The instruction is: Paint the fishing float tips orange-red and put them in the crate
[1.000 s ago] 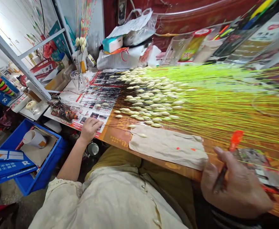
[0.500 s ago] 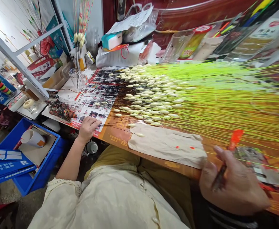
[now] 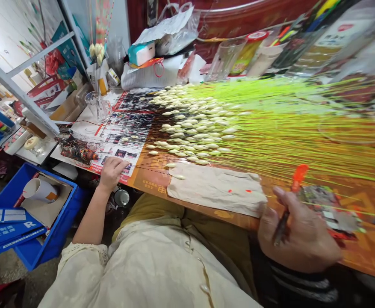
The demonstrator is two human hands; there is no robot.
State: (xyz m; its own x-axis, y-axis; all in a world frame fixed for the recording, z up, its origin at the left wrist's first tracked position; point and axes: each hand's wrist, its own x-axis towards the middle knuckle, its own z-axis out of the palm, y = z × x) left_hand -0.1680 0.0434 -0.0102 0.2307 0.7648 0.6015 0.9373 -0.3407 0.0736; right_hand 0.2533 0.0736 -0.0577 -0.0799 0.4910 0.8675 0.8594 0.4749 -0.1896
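Observation:
At the table's front left, my left hand (image 3: 112, 173) is closed, pinching the thin dark stem of a fishing float (image 3: 177, 176). That float's cream body lies over a beige cloth (image 3: 216, 188) with two orange specks. My right hand (image 3: 302, 235) wraps around the dark handle of a paintbrush (image 3: 299, 177), its flat tip coated bright orange and pointing up. Beyond the cloth lies a wide spread of similar floats (image 3: 200, 128), with dark stems to the left and yellow-green tips to the right. A paint-smeared palette (image 3: 333, 209) sits just past my right hand.
Toward the back stand a glass mug (image 3: 98, 107), a tissue box (image 3: 141, 53), a red-lidded jar (image 3: 248, 53) and a large plastic bottle (image 3: 335, 47). A cluttered tool (image 3: 78, 149) lies left of my left hand. On the floor is a blue crate (image 3: 68, 214).
The view has shifted a little to the right, so most things appear farther left. Both hands keep their holds, with the float still over the cloth and the orange brush still beside the palette.

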